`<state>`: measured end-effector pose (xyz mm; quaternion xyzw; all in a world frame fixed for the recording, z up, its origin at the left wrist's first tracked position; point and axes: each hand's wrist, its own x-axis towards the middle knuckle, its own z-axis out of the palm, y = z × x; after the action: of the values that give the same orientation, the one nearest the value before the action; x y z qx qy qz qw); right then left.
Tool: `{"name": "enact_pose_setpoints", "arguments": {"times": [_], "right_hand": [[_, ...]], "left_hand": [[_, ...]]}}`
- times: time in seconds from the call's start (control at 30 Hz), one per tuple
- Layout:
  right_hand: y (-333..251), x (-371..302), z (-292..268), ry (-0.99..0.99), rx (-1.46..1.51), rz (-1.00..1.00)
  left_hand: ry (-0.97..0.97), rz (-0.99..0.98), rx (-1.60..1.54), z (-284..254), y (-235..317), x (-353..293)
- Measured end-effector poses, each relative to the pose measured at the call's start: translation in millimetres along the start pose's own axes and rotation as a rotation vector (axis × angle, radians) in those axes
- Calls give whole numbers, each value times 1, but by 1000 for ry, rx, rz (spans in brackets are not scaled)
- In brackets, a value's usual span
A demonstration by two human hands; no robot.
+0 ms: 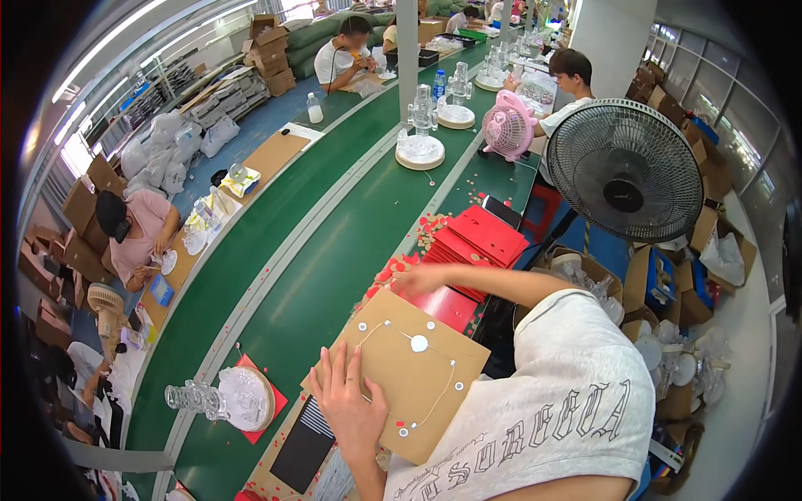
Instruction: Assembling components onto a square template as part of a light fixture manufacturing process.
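A square brown board (409,334) is in front of my body, with small white round pieces joined by thin white wire on its face. My left hand (351,405) lies flat on the board's left part, fingers stretched out. One small red patch (401,424) shows near the board's lower edge. Beyond the board, my right hand (420,282) is smeared by motion, so its fingers cannot be made out. It is over scattered red discs (388,271), beside a stack of red sheets (476,238). Another red sheet (447,307) lies partly under my right forearm.
A clear glass piece on a round white base (246,399) stands at left on the green conveyor (326,250). A black panel (305,447) lies near my left wrist. At right are a phone (501,210), a pink fan (508,125) and a large black fan (625,171). Co-workers sit along the line.
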<state>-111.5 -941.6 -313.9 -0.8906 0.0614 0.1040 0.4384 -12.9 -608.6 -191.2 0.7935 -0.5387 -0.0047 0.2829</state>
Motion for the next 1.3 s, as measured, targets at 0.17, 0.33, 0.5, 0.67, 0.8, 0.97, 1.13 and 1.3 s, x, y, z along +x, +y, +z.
{"name": "enact_pose_setpoints", "arguments": {"times": [0.17, 0.33, 0.5, 0.67, 0.8, 0.97, 1.13, 1.3], "right_hand": [[28, 31, 105, -28, 467, -119], [-9, 18, 131, 159, 390, -187], [-55, 84, 97, 342, 300, -255], [-135, 82, 21, 508, 308, -464], [-142, 148, -42, 372, -513, -300], [-73, 297, 0, 223, -1326, -262], [-3, 327, 3, 21, -1637, -82], [-18, 343, 51, 13, -1687, -233]], "left_hand": [[35, -25, -80, 3, -5, 15], [308, -89, -470, 3, -26, 24], [999, -348, -773, -30, -90, 10], [1258, -548, -977, -48, -160, -46], [1269, -682, -935, -29, -194, -99], [1273, -787, -911, -20, -194, -140], [1267, -880, -906, -12, -188, -135], [1295, -1008, -886, -16, -185, -126]]}}
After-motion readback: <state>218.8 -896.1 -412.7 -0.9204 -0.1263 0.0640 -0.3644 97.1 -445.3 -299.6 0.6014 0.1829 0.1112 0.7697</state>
